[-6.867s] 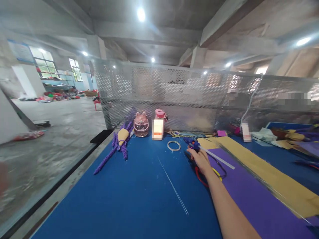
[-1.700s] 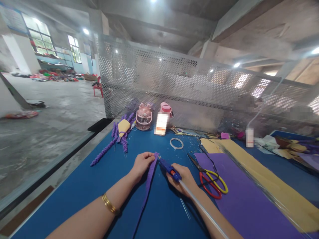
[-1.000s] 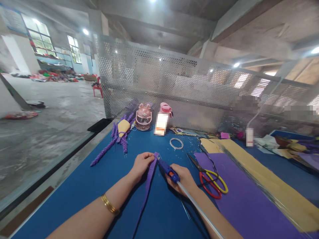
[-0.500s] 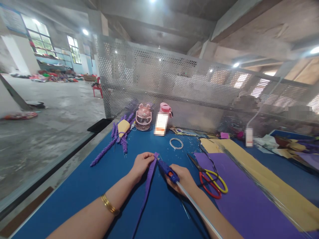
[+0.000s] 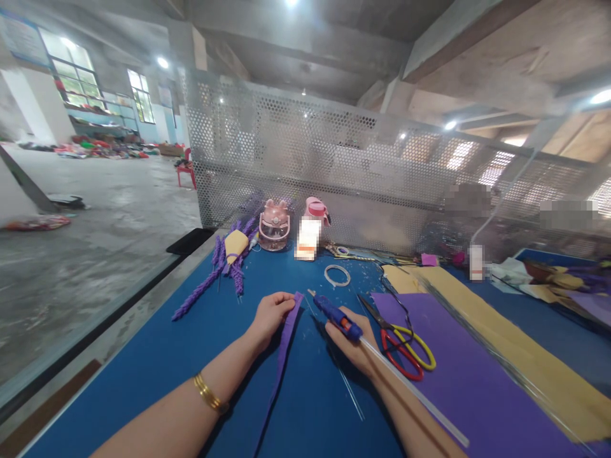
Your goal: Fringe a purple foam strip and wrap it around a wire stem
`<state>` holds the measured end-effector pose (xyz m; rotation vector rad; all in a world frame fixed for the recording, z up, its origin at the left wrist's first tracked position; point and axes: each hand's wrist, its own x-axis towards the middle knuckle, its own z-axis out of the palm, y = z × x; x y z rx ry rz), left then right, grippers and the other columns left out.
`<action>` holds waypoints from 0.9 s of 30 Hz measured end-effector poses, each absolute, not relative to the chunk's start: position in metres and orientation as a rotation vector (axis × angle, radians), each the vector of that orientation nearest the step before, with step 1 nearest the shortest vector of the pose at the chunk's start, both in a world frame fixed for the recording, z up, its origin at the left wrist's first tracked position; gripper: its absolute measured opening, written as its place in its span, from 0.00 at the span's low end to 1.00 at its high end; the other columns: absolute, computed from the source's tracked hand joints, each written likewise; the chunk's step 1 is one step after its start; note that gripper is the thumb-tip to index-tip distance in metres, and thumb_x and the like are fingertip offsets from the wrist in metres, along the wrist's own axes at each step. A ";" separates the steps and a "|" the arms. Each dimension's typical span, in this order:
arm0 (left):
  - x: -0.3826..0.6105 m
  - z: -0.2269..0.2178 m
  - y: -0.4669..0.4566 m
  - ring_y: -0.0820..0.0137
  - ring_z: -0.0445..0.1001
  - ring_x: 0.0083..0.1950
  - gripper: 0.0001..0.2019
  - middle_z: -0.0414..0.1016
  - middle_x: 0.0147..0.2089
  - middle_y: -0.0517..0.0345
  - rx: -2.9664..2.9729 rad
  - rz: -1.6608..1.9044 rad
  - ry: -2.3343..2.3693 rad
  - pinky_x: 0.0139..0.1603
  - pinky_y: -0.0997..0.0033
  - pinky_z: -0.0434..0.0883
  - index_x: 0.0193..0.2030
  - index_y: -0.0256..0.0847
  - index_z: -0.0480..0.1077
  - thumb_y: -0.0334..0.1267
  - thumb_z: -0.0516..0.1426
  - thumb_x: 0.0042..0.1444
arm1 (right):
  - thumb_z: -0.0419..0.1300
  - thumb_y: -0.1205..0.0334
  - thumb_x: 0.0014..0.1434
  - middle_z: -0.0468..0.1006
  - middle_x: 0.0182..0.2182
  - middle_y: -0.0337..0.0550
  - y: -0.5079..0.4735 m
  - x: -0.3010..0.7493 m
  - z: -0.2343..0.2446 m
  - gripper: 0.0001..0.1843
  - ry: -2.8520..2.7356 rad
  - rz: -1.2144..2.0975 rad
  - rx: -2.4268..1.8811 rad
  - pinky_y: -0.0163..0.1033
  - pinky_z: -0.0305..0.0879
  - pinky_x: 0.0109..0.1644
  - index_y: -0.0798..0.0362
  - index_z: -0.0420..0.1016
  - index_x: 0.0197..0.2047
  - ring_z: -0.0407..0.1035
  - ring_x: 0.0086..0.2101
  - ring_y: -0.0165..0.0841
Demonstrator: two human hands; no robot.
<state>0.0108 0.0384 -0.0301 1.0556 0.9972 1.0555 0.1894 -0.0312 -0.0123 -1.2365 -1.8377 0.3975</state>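
Note:
My left hand (image 5: pixel 275 313) pinches the upper end of a long purple strip (image 5: pixel 286 340), which hangs down along the blue table toward me. In my right hand (image 5: pixel 356 343) lies a blue hot glue gun (image 5: pixel 337 316) with a long clear glue stick (image 5: pixel 413 389) running out of its back. Its nozzle points up and left, a little apart from the strip's end. Thin wires (image 5: pixel 351 389) lie on the table between my forearms. Scissors (image 5: pixel 403 343) with one red and one yellow handle rest just right of my right hand.
Purple sheets (image 5: pixel 458 375) and tan sheets (image 5: pixel 506 331) cover the table's right side. A purple flower bunch (image 5: pixel 233 254), a pink bear-eared cup (image 5: pixel 274 226) and a white ring (image 5: pixel 337 275) sit farther back. A perforated metal screen (image 5: pixel 305 152) stands behind the table.
My right hand has drawn the glue gun right, away from the strip's upper end, and turned it slightly. My left hand and the strip have stayed nearly still.

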 end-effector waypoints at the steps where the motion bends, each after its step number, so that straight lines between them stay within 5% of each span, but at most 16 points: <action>1: 0.011 -0.031 0.039 0.77 0.63 0.19 0.11 0.71 0.20 0.59 1.058 1.055 1.004 0.21 0.77 0.58 0.29 0.34 0.72 0.39 0.60 0.38 | 0.53 0.59 0.54 0.59 0.19 0.33 -0.031 0.190 -0.012 0.10 -1.821 0.400 -1.235 0.31 0.54 0.26 0.52 0.61 0.24 0.55 0.21 0.26; 20: 0.011 -0.028 0.037 0.78 0.62 0.19 0.10 0.72 0.21 0.60 1.038 1.076 0.952 0.22 0.77 0.57 0.28 0.35 0.73 0.38 0.60 0.38 | 0.54 0.64 0.51 0.59 0.19 0.32 -0.024 0.188 -0.026 0.07 -2.086 0.297 -1.208 0.29 0.52 0.25 0.52 0.60 0.23 0.55 0.20 0.25; 27: 0.011 -0.026 0.036 0.77 0.62 0.19 0.09 0.71 0.20 0.61 1.040 1.067 0.986 0.21 0.77 0.56 0.28 0.36 0.72 0.38 0.60 0.38 | 0.56 0.65 0.48 0.59 0.17 0.31 -0.031 0.188 -0.014 0.08 -1.955 0.647 -1.231 0.29 0.52 0.23 0.53 0.62 0.21 0.55 0.19 0.24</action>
